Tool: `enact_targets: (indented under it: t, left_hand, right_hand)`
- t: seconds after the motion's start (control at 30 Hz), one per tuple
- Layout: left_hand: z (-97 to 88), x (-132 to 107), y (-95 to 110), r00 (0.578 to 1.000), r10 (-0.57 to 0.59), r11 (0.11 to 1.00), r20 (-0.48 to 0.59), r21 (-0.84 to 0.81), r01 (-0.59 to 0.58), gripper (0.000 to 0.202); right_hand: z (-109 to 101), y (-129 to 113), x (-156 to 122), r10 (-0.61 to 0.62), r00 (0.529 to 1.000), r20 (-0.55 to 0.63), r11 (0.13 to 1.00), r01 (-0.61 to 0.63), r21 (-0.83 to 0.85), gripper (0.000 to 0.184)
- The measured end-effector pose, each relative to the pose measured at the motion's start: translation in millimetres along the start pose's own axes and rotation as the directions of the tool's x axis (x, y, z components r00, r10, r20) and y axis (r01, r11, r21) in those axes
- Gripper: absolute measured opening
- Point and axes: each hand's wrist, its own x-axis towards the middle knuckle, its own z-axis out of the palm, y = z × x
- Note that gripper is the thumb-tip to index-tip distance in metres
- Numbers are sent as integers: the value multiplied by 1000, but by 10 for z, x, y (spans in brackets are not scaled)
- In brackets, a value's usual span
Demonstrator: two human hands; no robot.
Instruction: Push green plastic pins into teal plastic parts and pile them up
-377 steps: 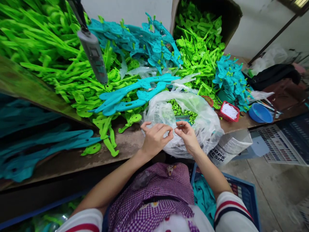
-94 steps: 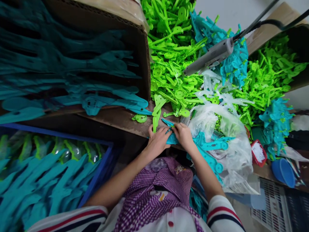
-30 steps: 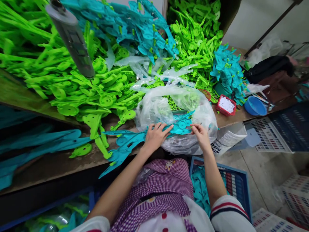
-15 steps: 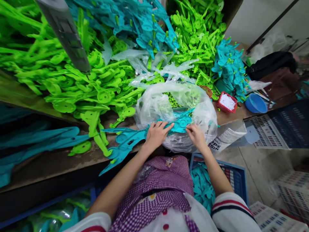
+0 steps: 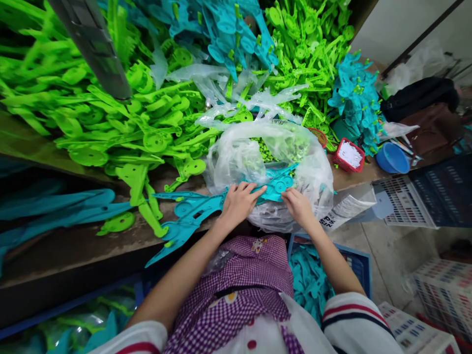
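Observation:
My left hand (image 5: pixel 239 202) presses down on a long teal plastic part (image 5: pixel 191 212) that lies across the front edge of the wooden bench (image 5: pixel 92 246). My right hand (image 5: pixel 297 206) is closed on the same part's round end, against a clear plastic bag (image 5: pixel 317 172). Small green pieces (image 5: pixel 262 149) fill that bag. The teal part's pointed end hangs past the bench edge to the left.
Heaps of green plastic parts (image 5: pixel 121 128) and teal ones (image 5: pixel 224 34) cover the bench behind. A grey hanging tool (image 5: pixel 92 49) dangles at upper left. To the right sit a red basket (image 5: pixel 348 155) and a blue bowl (image 5: pixel 393 158). A blue crate (image 5: pixel 363 268) with teal parts stands below.
Over the last second both hands stay on the teal part at the bag; the right hand has slid slightly left along it. The view has drifted a little.

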Motion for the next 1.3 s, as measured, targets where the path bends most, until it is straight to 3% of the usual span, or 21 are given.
enact_targets:
  t: [0.07,0.17,0.33,0.43,0.57,0.77,0.83,0.9,1.03,1.1,1.17,1.3]
  left_hand:
    - [10,0,1,1000,-3,1000,3,-3,3,44]
    - [22,-1,5,1000,7,1000,15,21,-7,44]
    - [15,-7,12,1000,24,999,16,44,-25,43]
    - [7,-3,7,1000,17,1000,-1,19,-17,42]
    - [17,13,-5,1000,-7,1000,-3,7,7,43]
    - [40,18,-6,1000,11,1000,29,0,-11,44]
    - [39,17,-6,1000,12,1000,27,3,-12,44]
    - [36,19,-8,1000,12,1000,21,12,-13,44]
    - [25,26,-16,1000,21,1000,11,21,-21,43]
    - [25,27,-21,999,33,999,12,24,-33,43]
    - [29,25,-25,999,41,999,13,31,-41,43]
    - [43,21,-33,999,39,998,19,42,-39,45]
  right_hand:
    - [38,32,-13,-31,998,47,997,34,-74,24]
    - [151,95,-77,-35,999,20,993,37,-114,26]
    - [369,180,-245,-26,987,-161,996,12,-92,24]
    - [368,186,-269,6,966,-259,1000,-11,-15,23]
    - [285,173,-202,-14,982,-186,1000,9,-28,26]
    - [403,174,-192,2,993,-116,995,-14,-104,25]
    - [337,126,-191,16,995,-97,997,-23,-74,27]
    - [143,31,-152,20,998,-52,999,-22,-40,26]
    - [-347,-217,178,51,996,-73,998,-53,-15,30]
    - [-424,-295,523,57,987,-149,998,-55,20,30]
    - [-333,-311,947,34,987,-155,999,-32,15,28]
    - [18,-266,1644,81,996,43,974,-70,-215,21]
